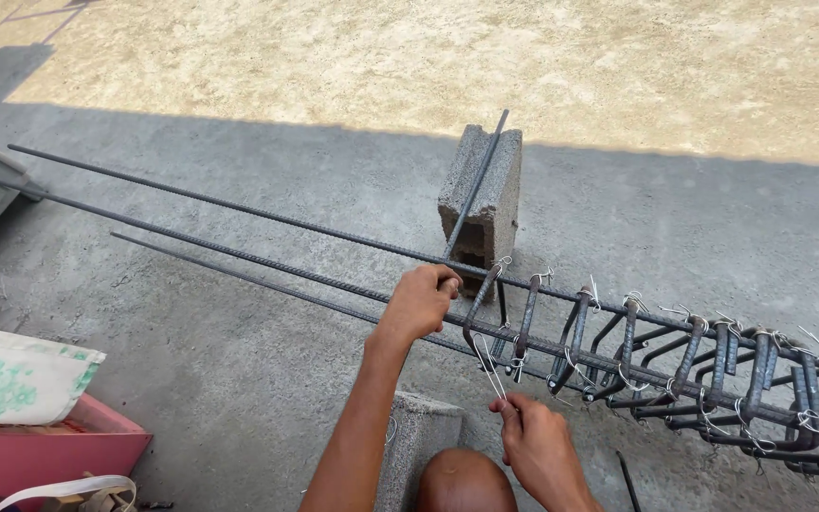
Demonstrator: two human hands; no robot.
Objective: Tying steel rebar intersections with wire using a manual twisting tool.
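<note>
The rebar cage (618, 351) lies flat in front of me, its long axis running from upper left to lower right. The long bars (239, 237) stick out bare to the left, while the bent stirrups (689, 356) crowd the right part, each tied with thin wire. Another bar rests on top of the upright concrete block (485, 194) just beyond the cage.

My left hand (421, 301) reaches forward with the arm stretched out, fingers clenched around the leftmost stirrup (481, 303) where it meets the top bar. My right hand (535, 441) sits lower and nearer to me, knuckles up, pinching the end of a loop of tie wire (490, 370) that slants up and away towards the bottom of that same stirrup. My knee (462, 484) shows between my arms, beside a second concrete block (414, 441) under the cage.
</note>
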